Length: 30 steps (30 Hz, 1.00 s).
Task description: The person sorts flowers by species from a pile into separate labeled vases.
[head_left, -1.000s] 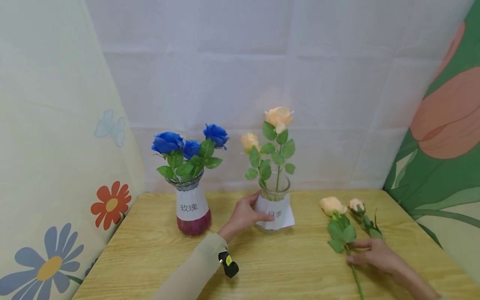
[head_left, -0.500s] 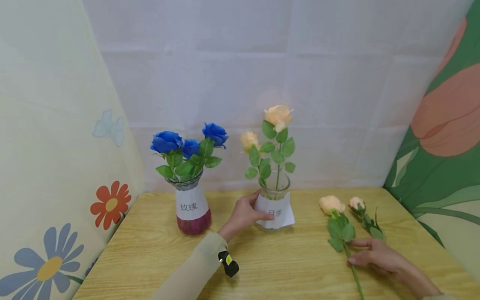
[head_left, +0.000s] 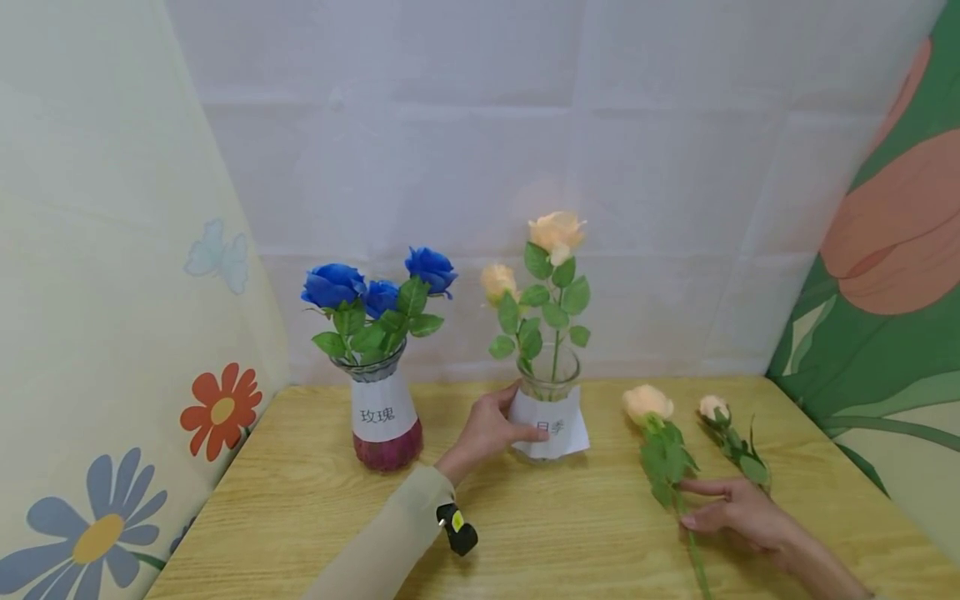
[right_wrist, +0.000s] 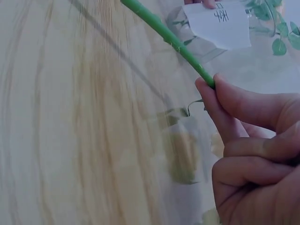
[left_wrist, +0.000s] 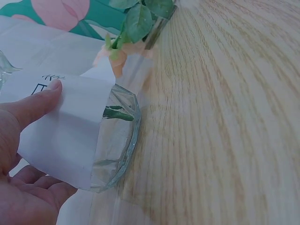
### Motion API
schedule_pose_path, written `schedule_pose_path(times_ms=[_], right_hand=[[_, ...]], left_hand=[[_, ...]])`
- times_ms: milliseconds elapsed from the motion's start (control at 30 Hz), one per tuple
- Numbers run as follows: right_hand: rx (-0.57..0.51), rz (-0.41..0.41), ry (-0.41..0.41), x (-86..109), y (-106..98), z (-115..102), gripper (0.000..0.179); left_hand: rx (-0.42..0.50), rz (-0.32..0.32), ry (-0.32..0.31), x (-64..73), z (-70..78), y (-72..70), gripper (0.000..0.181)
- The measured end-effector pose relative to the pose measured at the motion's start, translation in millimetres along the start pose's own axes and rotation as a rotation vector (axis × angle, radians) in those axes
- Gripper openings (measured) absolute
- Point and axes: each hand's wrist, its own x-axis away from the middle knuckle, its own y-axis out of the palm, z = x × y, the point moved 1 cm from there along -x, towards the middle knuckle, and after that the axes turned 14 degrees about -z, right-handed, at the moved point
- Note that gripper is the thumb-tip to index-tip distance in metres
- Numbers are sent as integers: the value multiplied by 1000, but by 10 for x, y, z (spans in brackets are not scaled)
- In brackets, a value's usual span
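Note:
My left hand (head_left: 489,432) grips a clear glass vase (head_left: 551,375) from its left side, the thumb over its white paper label (left_wrist: 61,126). Two peach roses (head_left: 557,235) with green leaves stand in that vase. On the right, my right hand (head_left: 738,515) pinches the green stem (right_wrist: 171,40) of another peach rose (head_left: 648,406) between thumb and index finger. In the right wrist view the stem casts a shadow on the wood beneath it. A smaller peach rose (head_left: 714,408) lies just beyond the right hand.
Left of the gripped vase stands a second glass vase (head_left: 390,450) with a white label, a purplish-red lower part and several blue roses (head_left: 335,285). Both vases are on a wooden table (head_left: 555,533). A white cloth (head_left: 465,150) hangs behind, with flower-patterned panels at both sides.
The right hand has shifted slightly left with the pinched peach rose, whose bloom has moved left and slightly up, away from the smaller rose. The left hand stays on the vase.

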Motion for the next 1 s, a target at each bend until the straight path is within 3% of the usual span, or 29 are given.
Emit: schedule_pose_path(times_ms=[500,1000], right_hand=[[16,137,54,-24,231,-353,77],[79,319,-92,-101,347,-833,76]], left_hand=[[-7,6,0,10,17,2,92],[-16,5,-8,0,-8,3,92]])
